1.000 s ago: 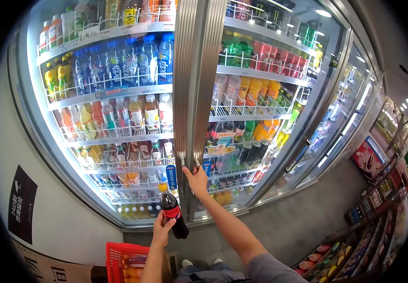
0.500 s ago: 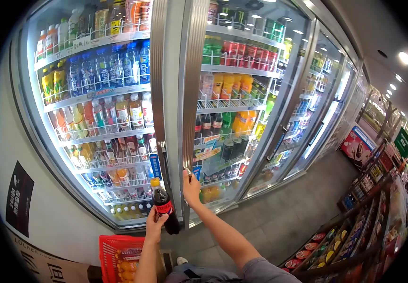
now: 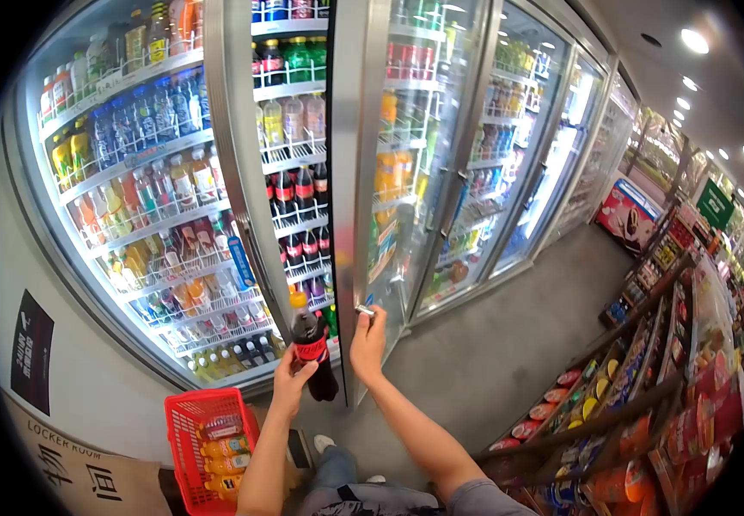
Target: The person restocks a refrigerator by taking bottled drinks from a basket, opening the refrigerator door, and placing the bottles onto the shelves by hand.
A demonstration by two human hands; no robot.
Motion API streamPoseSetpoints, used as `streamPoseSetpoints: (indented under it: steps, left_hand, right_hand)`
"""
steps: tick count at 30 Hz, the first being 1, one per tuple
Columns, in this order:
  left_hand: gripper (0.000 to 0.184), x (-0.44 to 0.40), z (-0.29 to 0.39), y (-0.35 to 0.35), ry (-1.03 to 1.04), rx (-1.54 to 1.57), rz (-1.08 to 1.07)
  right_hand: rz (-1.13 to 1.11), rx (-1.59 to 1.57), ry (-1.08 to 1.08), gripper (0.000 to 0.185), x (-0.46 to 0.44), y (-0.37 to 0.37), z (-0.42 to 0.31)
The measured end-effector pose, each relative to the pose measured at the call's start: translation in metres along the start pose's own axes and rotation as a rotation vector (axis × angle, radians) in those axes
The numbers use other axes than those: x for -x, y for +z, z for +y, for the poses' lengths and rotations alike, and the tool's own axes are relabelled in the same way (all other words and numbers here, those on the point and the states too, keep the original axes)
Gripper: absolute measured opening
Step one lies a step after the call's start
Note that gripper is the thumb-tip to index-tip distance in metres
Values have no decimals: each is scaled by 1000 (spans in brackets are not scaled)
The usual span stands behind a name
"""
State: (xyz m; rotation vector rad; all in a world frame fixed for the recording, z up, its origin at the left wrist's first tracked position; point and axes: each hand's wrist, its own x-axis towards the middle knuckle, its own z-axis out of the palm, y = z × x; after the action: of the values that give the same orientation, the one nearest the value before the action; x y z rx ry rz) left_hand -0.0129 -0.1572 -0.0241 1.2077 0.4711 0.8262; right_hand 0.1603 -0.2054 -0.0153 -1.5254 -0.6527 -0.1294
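Observation:
My left hand (image 3: 289, 384) is wrapped round a dark cola bottle (image 3: 312, 347) with a red label and an orange-yellow cap, held upright in front of the coolers. My right hand (image 3: 368, 346) is closed on the metal handle (image 3: 364, 310) of a glass cooler door (image 3: 353, 198). That door stands partly open. Through the gap, cola bottles (image 3: 294, 196) show in rows on white wire shelves, with green and clear bottles above them.
Left of me, a closed cooler (image 3: 153, 189) holds many drinks. A red basket (image 3: 176, 456) with bottles in it is below, at my left. More glass-door coolers (image 3: 509, 146) run to the right. Snack shelves (image 3: 612, 404) line the aisle's right side, above a grey floor (image 3: 483, 344).
The cooler door has swung open with my right hand on its handle, baring the shelves of cola. My left hand still holds the bottle. My view has turned somewhat to the right.

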Motion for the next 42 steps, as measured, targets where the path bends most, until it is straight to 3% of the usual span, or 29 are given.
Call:
streamPoseSetpoints:
  steps: [4, 17, 19, 23, 27, 28, 29, 31, 32, 42]
  left_hand:
    - [71, 7, -10, 41, -19, 17, -125]
    - [68, 13, -16, 145, -48, 68, -370]
    - [69, 10, -17, 152, -49, 58, -371]
    - [70, 0, -17, 163, -76, 58, -388]
    - [67, -11, -32, 165, -47, 60, -364]
    - [64, -12, -34, 164, -48, 83, -351]
    - [62, -14, -35, 163, -44, 101, -333]
    - [57, -23, -45, 155, -94, 146, -283]
    - [56, -30, -50, 150, -107, 133, -259]
    - [47, -145, -43, 81, -64, 47, -125]
  right_hand:
    - [103, 56, 58, 37, 5, -68, -14]
    - [498, 108, 267, 37, -40, -248, 35]
    - [663, 55, 262, 36, -51, -267, 30]
    - [813, 225, -43, 34, -38, -274, -5]
    - [338, 122, -172, 16, -19, -237, -18]
    - [116, -24, 13, 19, -16, -224, -20]
    - [98, -43, 15, 19, -16, -213, -17]
    - [-331, -99, 174, 26, -17, -186, -9]
    - [-389, -127, 179, 34, -19, -174, 9]
    - [-662, -202, 199, 49, -112, -42, 42]
